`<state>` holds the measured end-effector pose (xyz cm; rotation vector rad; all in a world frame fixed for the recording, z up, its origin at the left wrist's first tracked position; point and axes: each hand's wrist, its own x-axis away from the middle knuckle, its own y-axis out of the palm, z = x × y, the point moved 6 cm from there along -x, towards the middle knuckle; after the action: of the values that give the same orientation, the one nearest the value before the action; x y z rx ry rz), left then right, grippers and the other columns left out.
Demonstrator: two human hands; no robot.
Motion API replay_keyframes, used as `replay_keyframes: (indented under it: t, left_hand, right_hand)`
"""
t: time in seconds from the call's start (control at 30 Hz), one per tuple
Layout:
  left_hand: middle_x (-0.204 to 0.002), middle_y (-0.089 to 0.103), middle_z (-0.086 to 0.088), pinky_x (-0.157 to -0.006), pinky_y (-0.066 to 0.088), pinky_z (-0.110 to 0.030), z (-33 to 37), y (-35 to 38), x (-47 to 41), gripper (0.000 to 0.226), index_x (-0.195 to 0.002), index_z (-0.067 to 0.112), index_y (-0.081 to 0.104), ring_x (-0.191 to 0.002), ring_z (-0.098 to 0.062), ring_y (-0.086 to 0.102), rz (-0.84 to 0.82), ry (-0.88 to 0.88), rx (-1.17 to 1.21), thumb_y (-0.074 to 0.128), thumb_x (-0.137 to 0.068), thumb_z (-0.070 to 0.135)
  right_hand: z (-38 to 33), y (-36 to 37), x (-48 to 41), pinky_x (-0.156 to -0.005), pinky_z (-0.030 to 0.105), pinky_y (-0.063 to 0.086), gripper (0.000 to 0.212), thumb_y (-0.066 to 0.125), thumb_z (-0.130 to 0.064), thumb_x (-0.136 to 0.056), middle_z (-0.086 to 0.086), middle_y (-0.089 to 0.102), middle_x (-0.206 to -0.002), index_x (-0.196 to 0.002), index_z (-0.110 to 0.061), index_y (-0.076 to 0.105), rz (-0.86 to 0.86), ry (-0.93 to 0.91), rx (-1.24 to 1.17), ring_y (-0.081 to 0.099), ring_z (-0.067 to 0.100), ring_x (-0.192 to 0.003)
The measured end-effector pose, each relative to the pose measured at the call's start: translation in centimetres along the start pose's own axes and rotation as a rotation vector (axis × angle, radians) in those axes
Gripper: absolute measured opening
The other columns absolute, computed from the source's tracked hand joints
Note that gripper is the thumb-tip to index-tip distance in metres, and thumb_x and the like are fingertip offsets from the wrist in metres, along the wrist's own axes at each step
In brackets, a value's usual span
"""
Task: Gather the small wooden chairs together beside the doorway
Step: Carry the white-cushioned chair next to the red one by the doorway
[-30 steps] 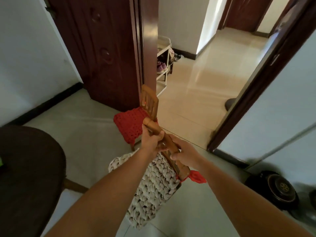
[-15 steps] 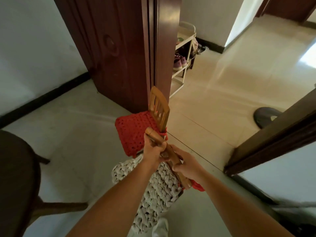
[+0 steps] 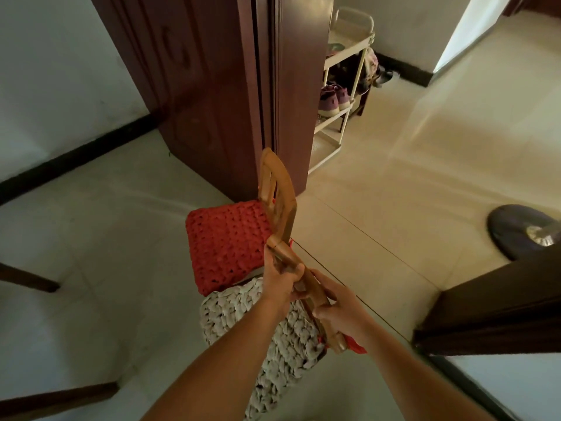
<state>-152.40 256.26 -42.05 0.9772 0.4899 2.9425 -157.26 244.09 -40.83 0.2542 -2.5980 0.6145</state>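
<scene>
Wooden backrest (image 3: 306, 290) of the nearer small chair being clamped by both hands: left hand (image 3: 280, 282) wrapping its fingers tight round the upper end of the top rail, right hand (image 3: 340, 314) closing round the lower end, near a scrap of red cloth (image 3: 353, 344). Grey-white knitted cushion (image 3: 282, 338) sitting on that chair's seat, partly hidden under the left forearm. Just beyond, touching or nearly so, second small wooden chair (image 3: 277, 192) standing with a red knitted cushion (image 3: 224, 241) on its seat, its backrest rising beside the foot of the dark wood door frame (image 3: 291, 86). Dark panelled door (image 3: 197, 86) swung open against the white wall on the left. Through the doorway, white shoe rack (image 3: 343, 86) holding purple shoes (image 3: 332, 98), right behind the frame post. Dark round object (image 3: 522, 230) lying on the glossy cream floor beyond the threshold, well apart from the chairs. Opposite door frame (image 3: 491, 311) closing in low on the right. Dark wooden legs (image 3: 60, 396) of other furniture poking in at the left edge.
</scene>
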Motion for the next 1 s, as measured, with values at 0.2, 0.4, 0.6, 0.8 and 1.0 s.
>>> replay_keyframes:
  t: [0.2, 0.4, 0.6, 0.8, 1.0]
  left_hand:
    - [-0.128, 0.056, -0.006, -0.063, 0.056, -0.049, -1.2, 3.9, -3.9, 0.087, -0.144, 0.042, 0.021, -0.110, -0.033, 0.058, 0.014, -0.044, 0.097, 0.060, -0.084, -0.006]
    - [-0.122, 0.056, 0.003, -0.081, 0.046, -0.046, -0.3, 4.2, -4.8, 0.062, -0.141, 0.030, 0.035, -0.113, -0.018, 0.052, 0.026, -0.139, 0.075, 0.062, -0.087, 0.021]
    - [-0.114, 0.059, 0.003, -0.086, 0.047, -0.042, 2.7, 1.6, -4.9, 0.034, -0.125, 0.023, 0.051, -0.109, -0.018, 0.057, 0.015, -0.055, 0.050, 0.054, -0.091, 0.024]
    - [-0.112, 0.064, 0.002, -0.077, 0.050, -0.040, 7.0, 0.1, -2.5, 0.019, -0.109, 0.029, 0.058, -0.102, -0.018, 0.062, 0.034, 0.029, 0.026, 0.051, -0.092, 0.029]
    - [-0.103, 0.070, 0.001, -0.081, 0.049, -0.040, 14.8, -1.9, 4.5, 0.014, -0.101, 0.033, 0.060, -0.096, -0.019, 0.066, 0.092, 0.101, 0.017, 0.049, -0.092, 0.033]
  right_hand:
    - [1.7, -3.5, -3.0, -0.072, 0.010, 0.041, 0.073, 0.059, 0.001, -0.080, -0.024, 0.058, -0.104, -0.131, -0.047, 0.039, 0.011, 0.017, 0.048, 0.055, -0.006, -0.096]
    - [1.9, -6.0, -4.6, -0.074, 0.030, 0.044, 0.055, 0.059, -0.022, -0.087, 0.006, 0.059, -0.118, -0.135, -0.019, 0.033, 0.060, 0.158, 0.178, 0.058, 0.020, -0.097]
    - [1.9, -7.5, -4.8, -0.090, 0.038, 0.038, 0.062, 0.049, -0.037, -0.094, 0.017, 0.042, -0.141, -0.145, -0.019, 0.021, 0.082, 0.286, 0.131, 0.046, 0.033, -0.123]
    - [-4.0, -7.1, -3.5, -0.094, 0.030, 0.035, 0.052, 0.041, -0.036, -0.098, 0.005, 0.035, -0.151, -0.147, -0.026, 0.027, 0.158, 0.099, -0.030, 0.037, 0.025, -0.135]
    - [-15.1, -6.8, -0.2, -0.106, 0.034, 0.031, 0.041, 0.038, -0.039, -0.098, 0.005, 0.047, -0.142, -0.134, -0.023, 0.048, 0.117, -0.044, -0.295, 0.042, 0.023, -0.131]
